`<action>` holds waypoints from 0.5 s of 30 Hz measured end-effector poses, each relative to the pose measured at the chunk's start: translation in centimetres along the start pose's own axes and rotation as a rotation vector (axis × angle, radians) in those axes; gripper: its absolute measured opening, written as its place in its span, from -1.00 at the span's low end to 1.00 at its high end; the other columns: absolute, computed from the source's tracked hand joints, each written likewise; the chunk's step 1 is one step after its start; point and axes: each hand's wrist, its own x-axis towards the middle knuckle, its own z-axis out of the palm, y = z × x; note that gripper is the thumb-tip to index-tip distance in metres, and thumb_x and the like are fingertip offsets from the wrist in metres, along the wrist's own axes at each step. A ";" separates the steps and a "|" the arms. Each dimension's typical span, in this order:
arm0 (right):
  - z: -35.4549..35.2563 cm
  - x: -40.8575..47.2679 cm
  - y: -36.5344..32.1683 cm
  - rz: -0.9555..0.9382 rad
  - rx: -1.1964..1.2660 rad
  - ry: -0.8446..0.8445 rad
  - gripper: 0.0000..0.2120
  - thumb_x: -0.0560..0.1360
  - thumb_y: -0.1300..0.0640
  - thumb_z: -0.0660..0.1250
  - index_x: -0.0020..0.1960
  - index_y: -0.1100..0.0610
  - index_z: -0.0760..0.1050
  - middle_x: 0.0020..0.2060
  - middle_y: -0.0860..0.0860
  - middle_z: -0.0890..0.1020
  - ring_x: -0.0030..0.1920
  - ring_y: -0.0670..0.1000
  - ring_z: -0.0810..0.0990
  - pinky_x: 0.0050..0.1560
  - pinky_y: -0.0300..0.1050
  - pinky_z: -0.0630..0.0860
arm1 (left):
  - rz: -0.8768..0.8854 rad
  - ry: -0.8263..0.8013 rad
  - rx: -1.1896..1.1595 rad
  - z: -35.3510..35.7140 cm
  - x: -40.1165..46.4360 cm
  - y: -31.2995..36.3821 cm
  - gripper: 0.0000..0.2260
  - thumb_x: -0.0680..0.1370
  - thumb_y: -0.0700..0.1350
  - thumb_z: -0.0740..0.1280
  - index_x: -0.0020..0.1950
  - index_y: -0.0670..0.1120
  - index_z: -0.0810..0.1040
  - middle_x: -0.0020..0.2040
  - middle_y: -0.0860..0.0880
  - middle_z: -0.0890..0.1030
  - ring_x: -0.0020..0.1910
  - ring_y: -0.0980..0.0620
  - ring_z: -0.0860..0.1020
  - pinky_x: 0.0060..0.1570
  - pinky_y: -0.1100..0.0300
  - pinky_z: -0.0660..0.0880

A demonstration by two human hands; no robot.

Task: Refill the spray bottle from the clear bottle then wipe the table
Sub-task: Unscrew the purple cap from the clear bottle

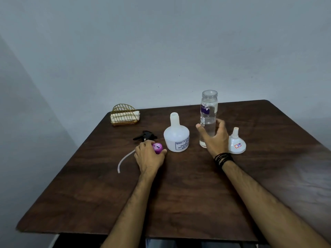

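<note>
While both bottles stand uncapped, the clear bottle (208, 119) is upright at centre right, long axis vertical, directly beyond the right hand (214, 138), whose fingers wrap its lower body. One white spray bottle (176, 136) stands just left of it, neck open. The left hand (149, 155) is closed over one purple cap (157, 148) beside one detached spray head (146, 136). One funnel (236, 143) sits inverted at right; one napkin holder (124, 115) far left on the table (179, 203).
</note>
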 end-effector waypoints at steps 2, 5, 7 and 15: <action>-0.1 -0.5 -0.3 -0.053 0.056 0.049 -0.39 0.42 -0.36 0.30 0.24 0.07 0.41 0.11 -0.03 0.57 0.11 -0.01 0.55 0.17 0.00 0.51 | -0.012 0.003 0.020 0.0 -0.1 0.0 -0.40 0.40 0.16 0.52 0.37 0.00 0.45 0.37 -0.09 0.46 0.41 -0.11 0.32 0.40 -0.02 0.26; -0.6 -1.1 -0.7 -0.191 0.049 0.240 -0.47 0.57 -0.28 0.11 0.23 0.16 0.42 -0.02 -0.06 0.52 -0.02 -0.04 0.51 0.03 -0.09 0.49 | 0.016 0.076 -0.044 -0.1 -0.5 0.5 -0.34 0.38 0.06 0.56 0.40 -0.04 0.40 0.37 -0.10 0.46 0.41 -0.13 0.31 0.41 -0.04 0.24; -1.3 -0.9 -1.1 -0.295 -0.033 0.387 -0.58 0.61 -0.14 0.12 0.20 0.19 0.44 -0.09 -0.05 0.50 -0.05 -0.04 0.46 0.00 -0.18 0.38 | 0.080 0.194 -0.213 -0.3 -0.8 1.2 -0.39 0.39 -0.07 0.53 0.39 -0.07 0.40 0.29 -0.08 0.52 0.34 -0.09 0.35 0.36 -0.01 0.28; -6.0 1.6 0.5 -0.174 -0.730 0.135 -0.83 0.44 -0.03 0.39 0.00 -0.02 0.58 0.09 0.02 0.57 0.19 0.15 0.44 0.21 0.06 0.34 | 0.302 0.227 -0.467 -0.1 0.5 4.8 -0.42 0.44 0.19 0.41 0.37 -0.07 0.48 0.26 -0.01 0.57 0.28 0.02 0.45 0.30 -0.03 0.43</action>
